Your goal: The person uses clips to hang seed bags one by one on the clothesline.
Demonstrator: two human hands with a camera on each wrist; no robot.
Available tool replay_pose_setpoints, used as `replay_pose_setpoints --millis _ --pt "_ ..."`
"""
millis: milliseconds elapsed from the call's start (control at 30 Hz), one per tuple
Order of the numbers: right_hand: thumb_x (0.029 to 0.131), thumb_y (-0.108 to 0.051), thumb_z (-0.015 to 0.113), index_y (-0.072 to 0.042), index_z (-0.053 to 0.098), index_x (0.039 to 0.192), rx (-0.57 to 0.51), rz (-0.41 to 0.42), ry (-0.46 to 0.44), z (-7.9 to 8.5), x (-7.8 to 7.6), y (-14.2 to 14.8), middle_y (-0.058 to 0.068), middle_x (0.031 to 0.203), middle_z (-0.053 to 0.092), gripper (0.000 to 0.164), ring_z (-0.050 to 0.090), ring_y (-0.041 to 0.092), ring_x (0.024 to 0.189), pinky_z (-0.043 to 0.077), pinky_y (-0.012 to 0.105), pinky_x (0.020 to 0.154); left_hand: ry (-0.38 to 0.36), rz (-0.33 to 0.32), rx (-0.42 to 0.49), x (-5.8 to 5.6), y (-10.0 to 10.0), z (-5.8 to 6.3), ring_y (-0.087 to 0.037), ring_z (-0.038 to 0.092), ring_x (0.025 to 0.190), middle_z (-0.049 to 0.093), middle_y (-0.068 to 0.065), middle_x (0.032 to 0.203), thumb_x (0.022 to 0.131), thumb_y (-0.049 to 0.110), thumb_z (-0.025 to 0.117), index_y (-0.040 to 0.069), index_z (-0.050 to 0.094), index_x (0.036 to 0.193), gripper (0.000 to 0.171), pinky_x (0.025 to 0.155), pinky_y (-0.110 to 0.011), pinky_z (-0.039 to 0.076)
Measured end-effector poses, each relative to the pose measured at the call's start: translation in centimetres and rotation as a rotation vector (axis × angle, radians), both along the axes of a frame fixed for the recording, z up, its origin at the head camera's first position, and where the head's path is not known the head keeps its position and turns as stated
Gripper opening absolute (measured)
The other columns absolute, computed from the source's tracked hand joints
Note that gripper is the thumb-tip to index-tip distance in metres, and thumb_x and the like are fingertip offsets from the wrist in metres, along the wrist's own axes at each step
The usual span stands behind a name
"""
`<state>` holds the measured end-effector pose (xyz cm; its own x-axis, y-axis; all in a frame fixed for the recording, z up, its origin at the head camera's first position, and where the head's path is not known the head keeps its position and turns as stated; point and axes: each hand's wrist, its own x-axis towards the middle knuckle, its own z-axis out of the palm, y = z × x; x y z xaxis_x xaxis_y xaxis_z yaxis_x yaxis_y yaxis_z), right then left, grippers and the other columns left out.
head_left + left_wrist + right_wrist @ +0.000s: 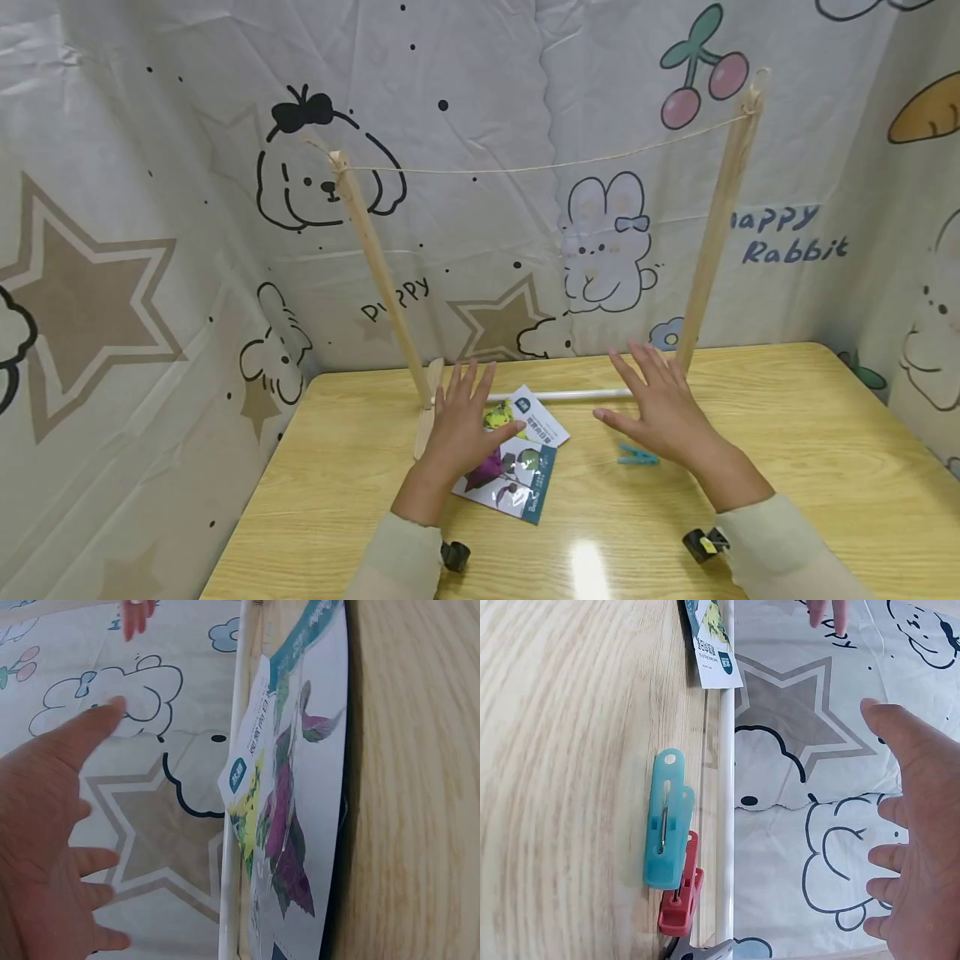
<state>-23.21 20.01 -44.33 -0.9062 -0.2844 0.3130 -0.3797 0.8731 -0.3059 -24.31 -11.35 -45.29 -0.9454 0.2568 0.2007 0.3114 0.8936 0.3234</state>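
My left hand (463,429) hovers with fingers spread above two seed packets. The nearer packet (522,479) shows a purple plant and a teal edge; the other, a white packet (543,419) with yellow flowers, lies partly beneath it. Over the table's right part my right hand (663,408) is raised, fingers spread and holding nothing. Below it lies a teal clothespin (637,455). In the right wrist view a red clothespin (681,892) lies beside the teal clothespin (666,825), with a dark grey object (694,949) partly in view behind them.
A wooden frame stands at the back, with a left post (382,275), a right post (716,233) and a string (525,170) tied between their tops. A white rod (585,395) joins the posts low down. Printed cloth (480,225) hangs behind the wooden table (315,500).
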Motion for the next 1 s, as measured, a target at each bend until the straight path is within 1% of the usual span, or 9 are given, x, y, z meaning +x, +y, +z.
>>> replay_pose_setpoints --millis 67,133,267,433,633,833,933,1000 --pt "0.091 -0.059 0.065 -0.015 0.026 0.161 -0.009 0.010 -0.013 -0.1 0.0 0.0 0.023 0.166 0.020 0.091 0.012 0.050 0.153 0.007 0.070 0.120 -0.024 -0.011 0.032 0.0 -0.1 0.0 -0.035 0.009 0.158 0.021 -0.012 0.169 0.086 0.067 0.067 0.026 0.023 0.162 0.097 0.124 -0.065 0.009" --pt "0.092 -0.057 0.065 -0.014 0.030 0.160 -0.017 0.021 -0.025 -0.2 0.0 0.1 0.023 0.165 0.022 0.088 0.013 0.049 0.153 0.009 0.070 0.120 -0.042 -0.018 0.055 0.1 -0.1 -0.1 -0.037 0.014 0.157 0.027 -0.013 0.166 0.086 0.064 0.069 0.024 0.027 0.161 0.094 0.124 -0.064 0.009" --pt "0.093 -0.050 0.069 -0.010 0.039 0.155 -0.036 0.055 -0.009 -0.6 -0.2 0.2 0.021 0.162 0.030 0.080 0.019 0.047 0.151 0.017 0.070 0.117 -0.068 -0.030 0.093 0.2 -0.2 -0.2 -0.038 0.019 0.156 0.032 -0.014 0.164 0.088 0.059 0.069 0.023 0.031 0.160 0.089 0.124 -0.063 0.012" --pt "0.094 -0.045 0.070 -0.010 0.044 0.153 -0.050 0.088 0.000 -1.4 -0.3 0.4 0.019 0.157 0.038 0.073 0.031 0.048 0.146 0.027 0.071 0.113 -0.102 -0.035 0.112 0.3 -0.3 -0.3 -0.039 0.027 0.152 0.041 -0.013 0.158 0.090 0.053 0.071 0.020 0.039 0.156 0.080 0.122 -0.061 0.023" --pt "0.094 -0.040 0.071 -0.012 0.052 0.147 -0.060 0.097 -0.014 -1.6 0.0 0.5 0.017 0.153 0.045 0.063 0.040 0.045 0.140 0.035 0.067 0.110 -0.103 -0.050 0.107 0.3 -0.3 -0.7 -0.037 0.040 0.145 0.049 -0.011 0.151 0.090 0.047 0.073 0.017 0.050 0.149 0.070 0.118 -0.057 0.033" --pt "0.096 -0.037 0.069 -0.012 0.058 0.142 -0.052 0.108 -0.029 -1.9 0.4 0.6 0.019 0.149 0.050 0.054 0.045 0.044 0.137 0.038 0.066 0.108 -0.122 -0.071 0.066 0.4 -0.3 -1.3 -0.032 0.045 0.142 0.052 -0.010 0.149 0.092 0.041 0.072 0.016 0.055 0.145 0.062 0.117 -0.053 0.036" --pt "0.096 -0.035 0.070 -0.011 0.060 0.140 -0.058 0.123 -0.014 -2.0 0.6 0.6 0.018 0.142 0.056 0.051 0.054 0.041 0.128 0.044 0.063 0.104 -0.130 -0.085 0.050 0.5 -0.3 -1.5 -0.032 0.046 0.141 0.054 -0.010 0.148 0.092 0.038 0.073 0.014 0.057 0.144 0.060 0.116 -0.053 0.037" --pt "0.095 -0.032 0.071 -0.010 0.062 0.137 -0.057 0.136 0.004 -2.1 0.6 0.7 0.016 0.136 0.060 0.048 0.060 0.036 0.118 0.050 0.057 0.098 -0.137 -0.093 0.042 0.6 -0.3 -1.5 -0.032 0.047 0.141 0.054 -0.010 0.148 0.091 0.036 0.074 0.012 0.058 0.143 0.059 0.115 -0.054 0.038"
